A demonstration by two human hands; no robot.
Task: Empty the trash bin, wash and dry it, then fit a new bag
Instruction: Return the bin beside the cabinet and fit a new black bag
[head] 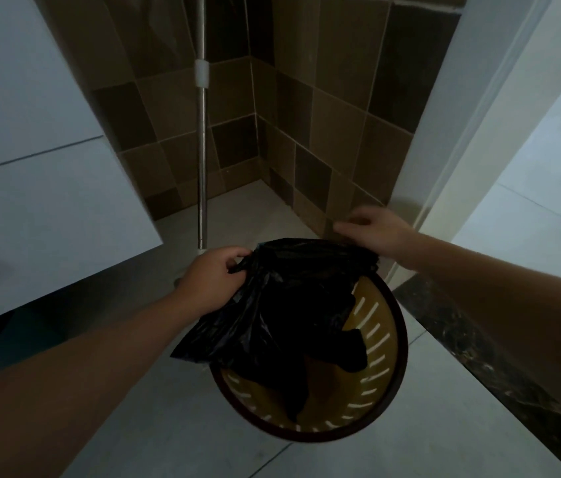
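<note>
Bin: the trash bin (391, 357) stands on the pale floor tiles (444, 426) directly below and in front of the person, mouth up, slotted yellow wall visible inside a dark rim.
Bag: the black bag (282, 305) is partly out of the bin — its top is bunched above the far-left rim, its lower part hangs down inside.
Key relation: the bag's long axis runs from the raised top edge down into the bin, so removal calls for a mainly upward pull.
Left hand: the left hand (211, 279) pinches the bag's left top edge, fingers curled round the plastic.
Right hand: the right hand (373, 231) hovers at the far-right top edge, fingers spread; contact cannot be told.
Nearer hand: left — already holding.
Surroundings: a metal pole (202, 150) stands just behind.
</note>
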